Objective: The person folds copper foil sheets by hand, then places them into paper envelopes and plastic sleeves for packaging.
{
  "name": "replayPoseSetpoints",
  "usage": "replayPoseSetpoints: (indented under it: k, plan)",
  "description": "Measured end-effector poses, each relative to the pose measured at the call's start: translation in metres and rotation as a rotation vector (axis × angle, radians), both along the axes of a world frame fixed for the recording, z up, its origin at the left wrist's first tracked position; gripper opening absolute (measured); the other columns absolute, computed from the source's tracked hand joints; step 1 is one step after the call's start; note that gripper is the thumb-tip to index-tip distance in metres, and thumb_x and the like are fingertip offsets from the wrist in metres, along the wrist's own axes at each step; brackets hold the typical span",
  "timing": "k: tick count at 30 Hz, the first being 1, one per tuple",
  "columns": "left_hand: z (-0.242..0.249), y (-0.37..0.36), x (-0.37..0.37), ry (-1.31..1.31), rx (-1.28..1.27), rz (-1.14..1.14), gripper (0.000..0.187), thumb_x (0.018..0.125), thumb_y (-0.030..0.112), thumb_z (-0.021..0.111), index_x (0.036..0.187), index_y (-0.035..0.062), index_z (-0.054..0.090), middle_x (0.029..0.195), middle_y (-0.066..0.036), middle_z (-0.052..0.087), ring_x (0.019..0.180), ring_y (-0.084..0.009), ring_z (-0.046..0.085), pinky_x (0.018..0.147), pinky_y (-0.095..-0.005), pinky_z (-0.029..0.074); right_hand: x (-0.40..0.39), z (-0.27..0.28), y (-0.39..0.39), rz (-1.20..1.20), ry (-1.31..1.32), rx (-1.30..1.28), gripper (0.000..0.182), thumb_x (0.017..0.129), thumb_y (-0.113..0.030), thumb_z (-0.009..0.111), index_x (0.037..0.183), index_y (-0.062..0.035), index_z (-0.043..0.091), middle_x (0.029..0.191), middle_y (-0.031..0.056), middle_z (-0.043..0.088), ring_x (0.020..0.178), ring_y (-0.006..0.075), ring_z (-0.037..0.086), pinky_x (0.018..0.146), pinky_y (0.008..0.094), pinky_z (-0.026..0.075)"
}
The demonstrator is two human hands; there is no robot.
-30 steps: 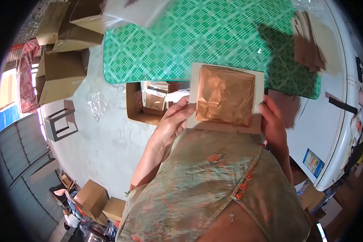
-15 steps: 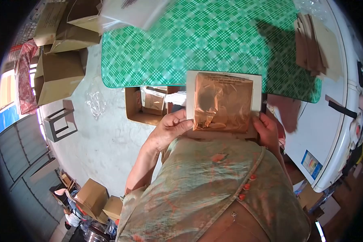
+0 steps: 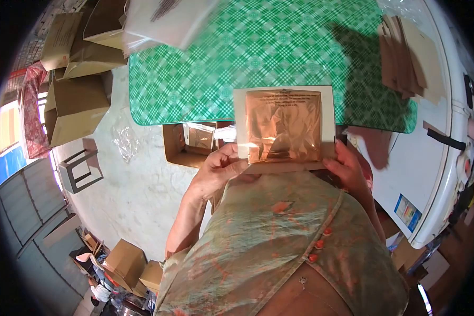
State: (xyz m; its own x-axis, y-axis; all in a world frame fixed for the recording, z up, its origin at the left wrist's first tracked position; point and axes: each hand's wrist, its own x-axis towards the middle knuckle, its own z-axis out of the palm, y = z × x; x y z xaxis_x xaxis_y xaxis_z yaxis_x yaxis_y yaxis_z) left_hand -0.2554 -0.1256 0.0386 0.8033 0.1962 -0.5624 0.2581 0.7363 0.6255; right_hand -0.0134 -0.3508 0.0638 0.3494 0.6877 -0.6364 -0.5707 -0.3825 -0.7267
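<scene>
A copper-coloured packet (image 3: 283,126) in clear, shiny film with small print along its top lies against a pale flat card (image 3: 327,113), close to my body at the table's near edge. My left hand (image 3: 224,168) pinches the card's lower left corner, thumb on top. At the lower right corner my right hand (image 3: 347,164) grips the same card. Below the table edge, left of the card, an open cardboard box (image 3: 176,150) holds similar wrapped packets.
The green checked tabletop (image 3: 195,84) carries clear plastic bags (image 3: 166,21) at the far left and brown card sheets (image 3: 400,58) at the right. Open cartons (image 3: 76,105) and a grey metal frame (image 3: 81,171) stand left. A white appliance (image 3: 426,158) is at the right.
The card and packet have shifted slightly left and up in the view and sit straighter, the packet more centred on the card. Both hands still hold it.
</scene>
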Motion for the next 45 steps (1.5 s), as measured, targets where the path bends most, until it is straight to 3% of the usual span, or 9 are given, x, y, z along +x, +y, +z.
replayPoseSetpoints:
  k: [3, 6, 10, 14, 20, 26, 38, 41, 45]
  plan:
    - [-0.001, 0.001, 0.0, 0.017, 0.052, -0.03, 0.029, 0.104, 0.003, 0.061, 0.133, -0.0012, 0.06, 0.122, -0.007, 0.068, 0.11, -0.023, 0.07, 0.092, -0.0392, 0.063, 0.004, -0.008, -0.002, 0.032, 0.011, -0.005, 0.03, 0.104, -0.012, 0.053, 0.131, 0.0025, 0.055, 0.117, 0.0119, 0.068, 0.1, 0.0203, 0.071, 0.085, 0.0327, 0.058]
    - [0.004, 0.0, 0.011, 0.056, 0.03, 0.09, 0.02, 0.101, 0.001, 0.065, 0.12, 0.0011, 0.062, 0.108, -0.005, 0.07, 0.092, -0.0218, 0.075, 0.08, -0.0389, 0.066, 0.004, -0.017, 0.004, 0.013, -0.04, -0.006, 0.026, 0.107, -0.017, 0.051, 0.124, 0.0027, 0.056, 0.109, 0.0151, 0.069, 0.085, 0.0228, 0.074, 0.075, 0.0343, 0.061]
    - [-0.008, 0.004, 0.014, 0.098, 0.177, 0.089, 0.013, 0.104, 0.01, 0.064, 0.112, 0.0008, 0.062, 0.099, -0.016, 0.075, 0.07, -0.0264, 0.075, 0.066, -0.0348, 0.065, 0.012, -0.012, 0.017, 0.043, -0.116, -0.052, 0.026, 0.11, -0.022, 0.05, 0.116, 0.0021, 0.056, 0.092, 0.0164, 0.069, 0.067, 0.0228, 0.072, 0.061, 0.0338, 0.06]
    - [0.003, 0.016, 0.03, 0.113, 0.137, 0.094, 0.017, 0.107, 0.015, 0.061, 0.113, -0.0012, 0.06, 0.094, -0.018, 0.074, 0.075, -0.0266, 0.076, 0.067, -0.0343, 0.064, 0.025, -0.009, 0.033, 0.135, -0.229, -0.148, 0.028, 0.111, -0.025, 0.049, 0.116, 0.0017, 0.054, 0.08, 0.0161, 0.068, 0.059, 0.0214, 0.069, 0.053, 0.0329, 0.057]
    - [0.011, 0.027, 0.048, 0.027, 0.21, 0.134, 0.017, 0.107, 0.009, 0.057, 0.119, -0.0024, 0.057, 0.101, -0.019, 0.074, 0.087, -0.0244, 0.076, 0.077, -0.0345, 0.064, 0.032, -0.014, 0.05, 0.095, -0.318, 0.184, 0.033, 0.112, -0.021, 0.045, 0.133, 0.0038, 0.045, 0.096, 0.0188, 0.07, 0.085, 0.0238, 0.075, 0.075, 0.036, 0.062]
    - [0.012, 0.04, 0.059, 0.071, 0.303, 0.143, 0.016, 0.106, 0.007, 0.06, 0.119, -0.0013, 0.058, 0.102, -0.016, 0.075, 0.089, -0.0216, 0.075, 0.079, -0.0331, 0.064, 0.039, 0.008, 0.073, 0.048, -0.236, 0.215, 0.035, 0.11, -0.013, 0.043, 0.139, 0.006, 0.042, 0.112, 0.0232, 0.068, 0.104, 0.029, 0.074, 0.091, 0.0399, 0.062]
    - [0.005, 0.046, 0.069, 0.133, 0.32, 0.253, 0.022, 0.102, 0.02, 0.069, 0.092, 0.0016, 0.063, 0.077, -0.014, 0.074, 0.061, -0.0197, 0.072, 0.057, -0.0315, 0.061, 0.038, -0.021, 0.086, -0.09, -0.246, 0.185, 0.024, 0.108, -0.015, 0.053, 0.115, 0.0075, 0.056, 0.092, 0.0186, 0.071, 0.07, 0.0221, 0.073, 0.064, 0.0328, 0.063]
    - [0.007, 0.045, 0.072, 0.155, 0.407, 0.187, 0.028, 0.104, 0.027, 0.067, 0.09, 0.0036, 0.061, 0.074, -0.012, 0.073, 0.058, -0.0176, 0.07, 0.051, -0.027, 0.056, 0.042, -0.019, 0.09, -0.038, -0.396, 0.049, 0.028, 0.107, -0.021, 0.058, 0.117, 0.0046, 0.056, 0.073, 0.0122, 0.068, 0.058, 0.0185, 0.069, 0.05, 0.0303, 0.054]
    - [0.014, 0.042, 0.068, 0.394, 0.904, 0.046, 0.035, 0.099, 0.034, 0.074, 0.099, 0.0006, 0.064, 0.07, -0.011, 0.071, 0.058, -0.0204, 0.07, 0.053, -0.0302, 0.053, 0.037, -0.005, 0.09, 0.117, -1.133, -0.249, 0.051, 0.102, -0.025, 0.067, 0.139, 0.0036, 0.046, 0.057, 0.0085, 0.06, 0.049, 0.0238, 0.064, 0.047, 0.0362, 0.048]
